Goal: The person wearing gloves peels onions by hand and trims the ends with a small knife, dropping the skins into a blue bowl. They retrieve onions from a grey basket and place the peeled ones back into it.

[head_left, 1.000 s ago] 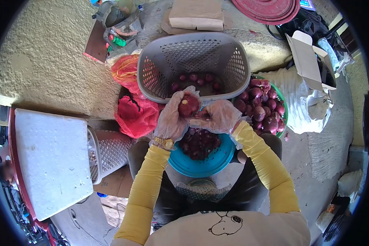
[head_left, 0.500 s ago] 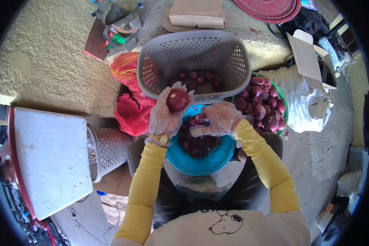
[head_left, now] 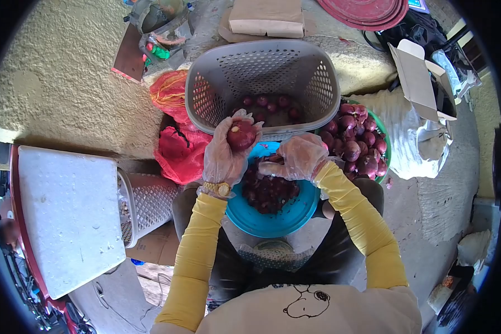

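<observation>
An outdoor work spot, likely a yard or the back of a market stall where onions are prepared in bulk. Bare concrete ground (head_left: 67, 83) fills the upper left, sunlit. A grey basket (head_left: 261, 83) at top centre holds peeled onions, a green bowl (head_left: 385, 146) at right is heaped with red onions (head_left: 356, 145), and a blue bowl (head_left: 273, 220) at centre collects skins. A red mesh sack (head_left: 175, 150), cardboard (head_left: 267, 19) and a foam box (head_left: 67, 217) lie around.

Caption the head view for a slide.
Gloved left hand holds a peeled red onion beside the grey basket; right hand hovers over the blue bowl.
</observation>
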{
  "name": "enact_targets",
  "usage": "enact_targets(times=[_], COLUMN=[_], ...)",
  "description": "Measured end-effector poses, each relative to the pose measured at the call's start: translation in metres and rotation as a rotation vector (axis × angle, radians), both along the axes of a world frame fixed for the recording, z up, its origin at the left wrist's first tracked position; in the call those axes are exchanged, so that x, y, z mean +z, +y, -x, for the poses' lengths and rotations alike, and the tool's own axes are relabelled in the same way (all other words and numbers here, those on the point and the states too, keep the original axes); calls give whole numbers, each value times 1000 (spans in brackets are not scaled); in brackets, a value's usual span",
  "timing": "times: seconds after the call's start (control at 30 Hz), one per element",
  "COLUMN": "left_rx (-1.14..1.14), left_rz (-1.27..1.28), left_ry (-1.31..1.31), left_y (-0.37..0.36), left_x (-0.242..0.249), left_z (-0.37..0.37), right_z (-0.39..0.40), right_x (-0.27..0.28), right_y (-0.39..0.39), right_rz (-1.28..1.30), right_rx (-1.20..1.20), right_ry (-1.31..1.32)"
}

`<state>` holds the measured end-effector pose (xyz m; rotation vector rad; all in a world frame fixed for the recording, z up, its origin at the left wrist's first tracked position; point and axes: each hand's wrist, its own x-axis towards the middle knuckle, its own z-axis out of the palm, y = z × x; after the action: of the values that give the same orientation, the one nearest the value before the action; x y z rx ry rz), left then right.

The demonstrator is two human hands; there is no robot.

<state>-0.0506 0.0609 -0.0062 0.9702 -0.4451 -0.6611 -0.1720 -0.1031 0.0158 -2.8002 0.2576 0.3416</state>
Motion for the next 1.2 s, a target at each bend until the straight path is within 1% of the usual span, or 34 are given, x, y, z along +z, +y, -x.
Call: enact_targets(times=[0.07, 0.23, 0.3, 0.33, 0.4, 0.43, 0.5, 0.53, 0.57, 0.6, 0.63, 0.73, 0.77, 0.83, 0.87, 1.0, 1.07, 1.13, 1.2], left_rx=[-68, -16, -13, -15, -17, -40, -64, -42, -22, -25, -15, -5, -2, -47, -92, -68, -97, -90, -82], left_rz=[208, 180, 171, 162, 152, 149, 146, 145, 144, 143, 134, 133, 143, 125, 108, 108, 101, 108, 115], left_ry=[592, 606, 632, 662, 692, 707, 723, 667, 610, 611, 594, 573, 569, 584, 596, 546, 539, 534, 527], left_y=[0, -2, -2, -4, -4, -3, -5, -7, -10, -11, -12, -15, -16, -14, -14, -16, -16, -18, -18], left_x=[6, 9, 12, 13, 11, 7, 4, 3, 3, 4, 5, 0, -1, 3, 5, 1, 4, 0, -4], left_z=[-4, -4, -5, -5, -6, -8, -8, -6, -4, -2, 0, 5, 5, 7, 7, 10, 11, 10, 10], right_z=[1, 4, 3, 2, -1, -2, -3, -2, -1, 0, 1, 0, 0, -2, -3, -4, -4, -5, -5], right_x=[-2, -3, 6, 7, 8, 10, 18, 22, 26, 27, 25, 15, 15, 16, 15, 12, 10, 3, 2], right_y=[-2, -2, 1, 0, -4, -7, -13, -14, -14, -14, -15, -16, -16, -14, -14, -14, -13, -13, -13], right_rz=[-24, -111, 8, 8, -122, -122, -533, -534, -594, -651, -650, -441, -442, -550, -549, -527, -520, -453, -475], right_rx=[33, 107, 125, 126, 127, 127, 47, 48, -40, -129, -132, -216, -216, -194, -195, -163, -156, -136, -152], right_ry=[-17, -44, 53, 53, 111, 111, 5, 5, -126, -257, -257, -291, -291, -252, -253, -240, -254, -291, -278])
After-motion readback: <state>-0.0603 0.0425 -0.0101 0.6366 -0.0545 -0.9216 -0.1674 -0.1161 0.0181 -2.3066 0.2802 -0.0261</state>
